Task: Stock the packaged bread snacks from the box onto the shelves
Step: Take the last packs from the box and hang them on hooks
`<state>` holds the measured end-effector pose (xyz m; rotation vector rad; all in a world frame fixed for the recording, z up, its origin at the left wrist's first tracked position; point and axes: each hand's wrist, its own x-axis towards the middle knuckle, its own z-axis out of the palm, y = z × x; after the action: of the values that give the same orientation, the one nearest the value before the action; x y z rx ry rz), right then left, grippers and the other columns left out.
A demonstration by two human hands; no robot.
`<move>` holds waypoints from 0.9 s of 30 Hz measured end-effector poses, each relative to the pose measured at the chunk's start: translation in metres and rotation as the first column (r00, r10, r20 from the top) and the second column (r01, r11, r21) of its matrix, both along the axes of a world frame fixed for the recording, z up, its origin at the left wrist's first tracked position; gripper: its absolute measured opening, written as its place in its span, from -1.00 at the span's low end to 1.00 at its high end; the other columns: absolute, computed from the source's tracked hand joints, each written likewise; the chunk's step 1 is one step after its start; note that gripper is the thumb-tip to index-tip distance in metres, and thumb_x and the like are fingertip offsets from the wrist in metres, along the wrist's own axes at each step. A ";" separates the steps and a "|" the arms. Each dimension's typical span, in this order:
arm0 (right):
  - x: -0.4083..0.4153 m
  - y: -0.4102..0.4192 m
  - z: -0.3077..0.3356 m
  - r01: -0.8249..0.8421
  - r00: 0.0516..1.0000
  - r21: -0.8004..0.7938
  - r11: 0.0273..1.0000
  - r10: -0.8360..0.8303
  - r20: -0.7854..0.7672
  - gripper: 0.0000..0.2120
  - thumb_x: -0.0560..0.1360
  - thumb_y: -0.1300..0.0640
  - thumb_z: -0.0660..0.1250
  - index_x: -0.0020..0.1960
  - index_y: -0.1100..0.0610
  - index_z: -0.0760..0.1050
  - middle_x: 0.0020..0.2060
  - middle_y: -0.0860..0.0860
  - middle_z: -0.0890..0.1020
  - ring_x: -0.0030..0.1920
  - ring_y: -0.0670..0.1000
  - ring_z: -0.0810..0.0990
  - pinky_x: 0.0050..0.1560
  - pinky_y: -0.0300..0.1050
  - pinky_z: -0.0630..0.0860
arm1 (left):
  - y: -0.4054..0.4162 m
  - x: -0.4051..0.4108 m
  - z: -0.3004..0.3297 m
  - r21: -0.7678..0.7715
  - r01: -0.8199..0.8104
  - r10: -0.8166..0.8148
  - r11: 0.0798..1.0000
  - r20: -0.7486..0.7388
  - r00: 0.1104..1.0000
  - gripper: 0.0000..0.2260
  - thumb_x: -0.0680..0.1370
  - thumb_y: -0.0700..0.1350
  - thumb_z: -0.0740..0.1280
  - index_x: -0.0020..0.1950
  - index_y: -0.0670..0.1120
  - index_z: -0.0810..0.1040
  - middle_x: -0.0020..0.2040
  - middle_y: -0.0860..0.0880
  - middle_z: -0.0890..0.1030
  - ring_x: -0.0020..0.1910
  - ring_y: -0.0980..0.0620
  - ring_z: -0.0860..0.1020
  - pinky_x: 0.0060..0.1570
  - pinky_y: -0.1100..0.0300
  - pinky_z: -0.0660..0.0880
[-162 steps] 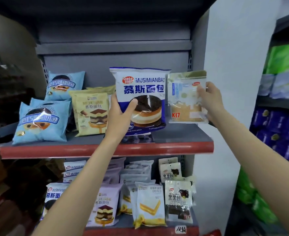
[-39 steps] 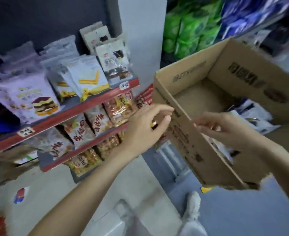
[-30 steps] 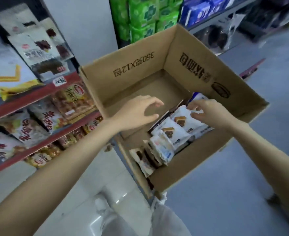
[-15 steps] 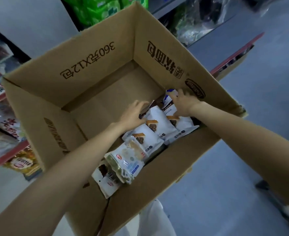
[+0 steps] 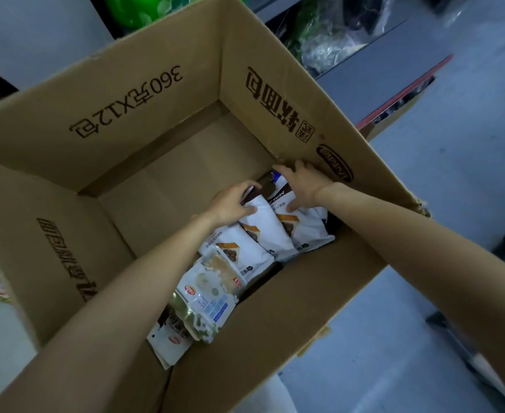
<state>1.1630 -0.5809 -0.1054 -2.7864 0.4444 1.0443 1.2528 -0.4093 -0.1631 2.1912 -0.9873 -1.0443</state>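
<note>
An open cardboard box fills the head view. Several white bread packets with brown cake pictures stand in a row along its right inner wall. A clear packet with a red logo lies nearer to me. My left hand grips the top edge of one white packet, thumb curled over its front. My right hand curls round the far end of the row, fingers over a packet's top and thumb pressing its front.
The box's left half shows bare cardboard floor. A grey shop floor lies to the right. A low shelf with a red edge and bagged goods stands behind the box. Green packs sit at the top.
I turned from the shelf down to the box. Both hands reached into it and closed on the white packets at the far end of the row.
</note>
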 end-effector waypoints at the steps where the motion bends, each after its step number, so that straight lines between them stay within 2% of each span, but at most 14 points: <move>1: 0.002 0.000 0.000 -0.016 1.000 -0.002 1.000 0.016 -0.004 -0.12 0.38 -0.08 0.47 0.51 0.04 0.02 0.33 0.26 0.27 0.27 0.28 0.37 0.22 0.09 0.43 | 0.004 0.002 0.000 -0.015 -0.015 0.015 1.000 -0.021 1.000 -0.62 0.49 -0.14 0.40 0.28 0.05 0.45 0.20 -0.06 0.55 0.09 -0.03 0.54 0.11 -0.03 0.49; 3: 0.007 0.001 0.002 -0.019 1.000 0.013 1.000 0.019 0.005 -0.27 0.40 -0.05 0.46 0.43 0.05 0.16 0.28 0.24 0.34 0.21 0.26 0.43 0.12 0.07 0.48 | 0.011 0.005 0.003 -0.040 -0.038 0.036 0.998 -0.038 0.999 -0.70 0.50 -0.12 0.40 0.21 0.07 0.50 0.13 -0.06 0.59 0.02 -0.04 0.58 0.08 -0.09 0.52; 6: 0.012 0.003 0.006 -0.047 0.999 -0.006 0.999 0.047 0.022 -0.40 0.45 -0.01 0.42 0.38 0.06 0.22 0.17 0.20 0.47 0.08 0.20 0.53 -0.06 0.00 0.51 | 0.018 0.006 0.008 -0.064 -0.040 0.038 0.997 -0.036 0.999 -0.73 0.47 -0.09 0.43 0.14 0.11 0.53 0.04 -0.13 0.63 -0.03 -0.10 0.60 0.07 -0.12 0.52; 9: 0.013 0.009 0.010 -0.076 0.992 -0.222 0.972 0.096 0.080 -0.37 0.50 -0.05 0.34 0.43 0.10 0.11 0.02 0.15 0.59 -0.04 0.14 0.60 -0.25 -0.08 0.43 | 0.022 0.005 0.009 -0.085 -0.062 0.059 0.994 -0.039 0.998 -0.72 0.46 -0.10 0.45 0.12 0.14 0.53 0.03 -0.13 0.63 -0.04 -0.10 0.60 0.07 -0.12 0.52; 11: 0.011 0.011 0.010 -0.016 0.993 -0.280 0.960 0.047 0.105 -0.37 0.52 -0.10 0.30 0.41 0.19 0.13 0.07 0.14 0.59 0.03 0.13 0.60 -0.21 -0.07 0.41 | 0.024 0.004 0.010 -0.088 -0.066 0.062 0.994 -0.047 0.997 -0.69 0.46 -0.14 0.43 0.15 0.14 0.52 0.06 -0.04 0.62 -0.01 -0.03 0.58 0.09 -0.06 0.52; 13: 0.005 0.014 0.007 -0.015 0.998 -0.279 0.960 0.031 0.054 -0.37 0.53 -0.17 0.25 0.39 0.24 0.20 0.23 0.15 0.49 0.19 0.14 0.53 -0.06 -0.07 0.44 | 0.025 0.006 0.011 -0.056 -0.013 0.008 0.998 -0.071 0.997 -0.59 0.44 -0.23 0.40 0.22 0.11 0.48 0.12 0.00 0.58 0.06 0.00 0.55 0.10 -0.04 0.51; 16: -0.004 0.019 0.002 0.023 1.000 -0.225 0.974 -0.023 0.005 -0.29 0.50 -0.18 0.30 0.40 0.26 0.15 0.28 0.13 0.46 0.25 0.13 0.49 0.05 -0.07 0.45 | 0.024 0.007 0.014 0.010 0.104 -0.105 0.994 0.008 0.994 -0.52 0.42 -0.26 0.39 0.28 0.04 0.40 0.17 -0.04 0.54 0.07 -0.02 0.52 0.06 -0.05 0.51; 19: -0.003 0.024 -0.005 0.154 0.988 -0.075 0.985 -0.152 0.040 -0.23 0.47 -0.08 0.39 0.43 0.29 0.08 0.26 0.18 0.48 0.23 0.15 0.50 0.03 -0.06 0.45 | 0.023 0.007 0.020 0.055 0.233 -0.239 0.971 0.173 0.955 -0.54 0.43 -0.27 0.38 0.26 0.01 0.36 0.17 -0.03 0.50 -0.02 -0.01 0.49 -0.10 0.02 0.49; 21: -0.001 0.024 -0.008 0.270 0.961 0.034 0.962 -0.271 0.051 -0.18 0.43 0.00 0.44 0.44 0.29 0.04 0.20 0.20 0.52 0.18 0.18 0.52 -0.03 -0.06 0.45 | 0.023 0.006 0.025 0.084 0.342 -0.352 0.936 0.268 0.897 -0.49 0.42 -0.26 0.38 0.31 0.03 0.33 0.22 0.01 0.45 0.05 -0.01 0.47 -0.11 0.06 0.47; 23: -0.001 0.023 -0.011 0.361 0.928 0.121 0.925 -0.369 0.051 -0.13 0.41 0.04 0.48 0.45 0.30 0.01 0.13 0.22 0.55 0.14 0.19 0.54 0.02 -0.02 0.50 | 0.023 0.005 0.028 0.177 0.461 -0.493 0.870 0.363 0.791 -0.38 0.43 -0.18 0.40 0.43 0.10 0.25 0.27 0.04 0.38 0.11 -0.02 0.41 -0.16 0.10 0.47; 25: -0.001 0.020 -0.015 0.371 0.921 0.157 0.915 -0.385 0.066 -0.22 0.45 0.05 0.44 0.44 0.30 0.07 0.12 0.22 0.56 0.12 0.18 0.55 0.01 0.00 0.52 | 0.020 0.002 0.028 0.277 0.506 -0.577 0.817 0.419 0.701 -0.35 0.45 -0.05 0.41 0.47 0.12 0.21 0.29 0.01 0.33 0.12 -0.03 0.37 -0.24 0.14 0.42; 27: -0.001 0.017 -0.016 0.329 0.930 0.156 0.931 -0.348 0.115 -0.46 0.51 0.06 0.34 0.36 0.26 0.22 0.14 0.21 0.54 0.12 0.19 0.53 -0.09 -0.06 0.45 | 0.017 0.001 0.025 0.307 0.500 -0.587 0.809 0.430 0.685 -0.40 0.46 0.07 0.40 0.46 0.11 0.25 0.31 -0.01 0.31 0.15 -0.03 0.35 -0.24 0.16 0.37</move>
<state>1.1620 -0.5643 -0.1215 -2.5204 0.7726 0.7629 1.2533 -0.3919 -0.1378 2.4293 -1.9647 -0.7966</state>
